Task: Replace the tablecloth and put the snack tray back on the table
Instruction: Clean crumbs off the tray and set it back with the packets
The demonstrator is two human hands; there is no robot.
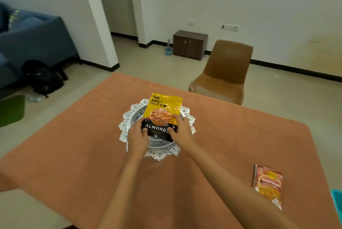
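Observation:
An orange-brown tablecloth [74, 154] covers the table. A silver snack tray [124, 128] with a scalloped rim sits at the table's middle. Over it lies a yellow and black almonds packet [162, 110], tilted a little to the right. My left hand [137, 139] grips the packet's lower left corner. My right hand [182, 127] grips its lower right edge, thumb on the front. Both forearms reach in from the bottom of the view. The tray's centre is hidden under the packet and my hands.
A red-orange snack packet [269, 185] lies flat on the cloth at the right. A brown chair [224, 73] stands behind the table's far right edge. A blue sofa [35, 43] and black bag [42, 78] are at the left. A turquoise object [337, 201] shows at the right edge.

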